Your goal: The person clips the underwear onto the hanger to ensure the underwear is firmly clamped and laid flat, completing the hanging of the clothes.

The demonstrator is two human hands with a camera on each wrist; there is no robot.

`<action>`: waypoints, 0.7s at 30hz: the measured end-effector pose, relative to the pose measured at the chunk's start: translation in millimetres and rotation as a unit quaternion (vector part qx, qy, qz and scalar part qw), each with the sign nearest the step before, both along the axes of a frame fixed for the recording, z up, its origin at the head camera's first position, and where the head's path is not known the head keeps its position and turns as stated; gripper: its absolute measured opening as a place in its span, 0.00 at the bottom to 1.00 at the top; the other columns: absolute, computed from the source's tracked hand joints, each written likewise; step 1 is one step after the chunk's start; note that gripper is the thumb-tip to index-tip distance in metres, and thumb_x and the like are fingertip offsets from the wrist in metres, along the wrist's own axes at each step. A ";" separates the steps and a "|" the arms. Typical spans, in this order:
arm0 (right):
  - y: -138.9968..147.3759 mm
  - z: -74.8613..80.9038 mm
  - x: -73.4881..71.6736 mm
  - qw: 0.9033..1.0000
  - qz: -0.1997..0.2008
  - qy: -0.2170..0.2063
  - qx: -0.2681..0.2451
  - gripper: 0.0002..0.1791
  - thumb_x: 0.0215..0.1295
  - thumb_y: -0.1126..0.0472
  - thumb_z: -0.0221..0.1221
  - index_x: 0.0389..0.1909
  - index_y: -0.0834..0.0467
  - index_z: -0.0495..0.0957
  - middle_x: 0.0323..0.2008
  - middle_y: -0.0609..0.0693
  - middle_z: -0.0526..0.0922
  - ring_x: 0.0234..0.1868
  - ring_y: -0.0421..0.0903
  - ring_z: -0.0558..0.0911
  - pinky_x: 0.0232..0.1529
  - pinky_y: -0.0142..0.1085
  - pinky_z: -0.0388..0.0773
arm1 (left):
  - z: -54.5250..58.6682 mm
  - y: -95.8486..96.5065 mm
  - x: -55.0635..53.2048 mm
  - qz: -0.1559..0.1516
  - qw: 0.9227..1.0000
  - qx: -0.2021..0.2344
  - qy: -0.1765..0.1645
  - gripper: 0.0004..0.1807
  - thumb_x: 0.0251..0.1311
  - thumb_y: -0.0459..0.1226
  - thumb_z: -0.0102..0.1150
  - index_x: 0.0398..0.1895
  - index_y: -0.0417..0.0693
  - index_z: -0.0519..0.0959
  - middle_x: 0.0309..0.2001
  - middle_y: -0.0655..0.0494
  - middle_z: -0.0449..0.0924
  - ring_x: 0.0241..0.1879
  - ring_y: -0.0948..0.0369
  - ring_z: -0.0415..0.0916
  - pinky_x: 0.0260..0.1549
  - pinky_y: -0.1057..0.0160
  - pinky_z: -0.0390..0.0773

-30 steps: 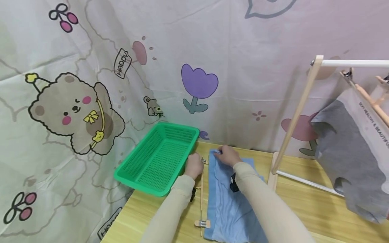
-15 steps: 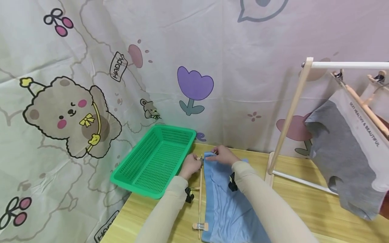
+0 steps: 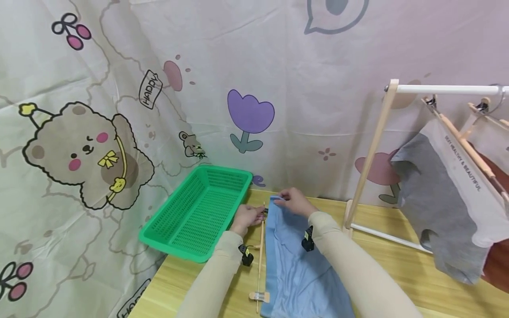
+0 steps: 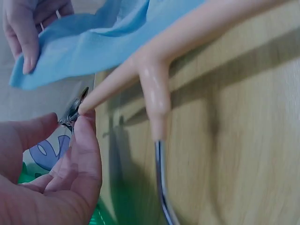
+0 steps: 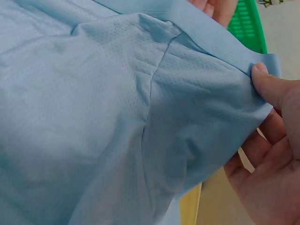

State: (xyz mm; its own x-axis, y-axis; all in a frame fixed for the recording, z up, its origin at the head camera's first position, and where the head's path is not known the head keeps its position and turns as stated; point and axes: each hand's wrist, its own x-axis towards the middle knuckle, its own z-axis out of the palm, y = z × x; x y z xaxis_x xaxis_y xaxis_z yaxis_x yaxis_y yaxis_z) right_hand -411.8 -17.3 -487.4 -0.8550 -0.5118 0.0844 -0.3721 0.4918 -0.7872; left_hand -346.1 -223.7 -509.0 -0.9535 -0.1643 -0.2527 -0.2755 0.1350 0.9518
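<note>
A light blue garment (image 3: 294, 265) with a wide waistband (image 5: 215, 40) lies on the table, its band edge running along a clip hanger (image 3: 260, 256). My left hand (image 3: 245, 218) pinches the metal clip (image 4: 72, 112) at the hanger's far end between thumb and fingers. The hanger's hook (image 4: 161, 183) points left over the wood. My right hand (image 3: 297, 203) holds the far corner of the waistband, thumb on top and fingers beneath, lifting it beside that clip. At the near end, the other clip (image 3: 259, 297) sits at the waistband's edge.
A green basket (image 3: 171, 251) stands left of my left hand. At right is a wood and white rack (image 3: 371, 150) with a grey and white garment (image 3: 433, 207) and a reddish one (image 3: 499, 260) hanging on it. A printed cloth (image 3: 310, 110) backs the table.
My left hand has turned from a fist-like grip to a pinch on the far clip. The waistband corner in my right hand has been raised slightly. The head view has shifted right.
</note>
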 end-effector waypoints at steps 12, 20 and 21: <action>25.9 5.5 4.6 0.998 0.019 -0.048 -0.019 0.07 0.79 0.60 0.61 0.48 0.60 0.84 0.45 0.54 0.86 0.44 0.47 0.80 0.46 0.38 0.77 | 3.3 8.9 6.7 0.035 0.998 0.042 0.016 0.17 0.77 0.38 0.60 0.56 0.31 0.83 0.39 0.52 0.87 0.35 0.64 0.80 0.41 0.66 0.80; 34.2 5.4 1.3 0.998 0.026 -0.048 -0.016 0.07 0.79 0.60 0.61 0.42 0.60 0.82 0.37 0.50 0.80 0.39 0.45 0.76 0.42 0.37 0.73 | 4.1 17.0 4.5 0.040 0.994 0.086 0.046 0.16 0.74 0.35 0.65 0.56 0.30 0.83 0.38 0.52 0.90 0.34 0.66 0.84 0.43 0.65 0.83; 34.9 5.9 1.5 0.998 0.024 -0.050 -0.016 0.07 0.79 0.60 0.61 0.41 0.60 0.82 0.37 0.50 0.80 0.39 0.46 0.76 0.42 0.38 0.72 | 5.2 18.3 4.1 0.037 0.994 0.091 0.050 0.16 0.73 0.35 0.65 0.56 0.30 0.83 0.37 0.53 0.90 0.34 0.66 0.84 0.41 0.66 0.83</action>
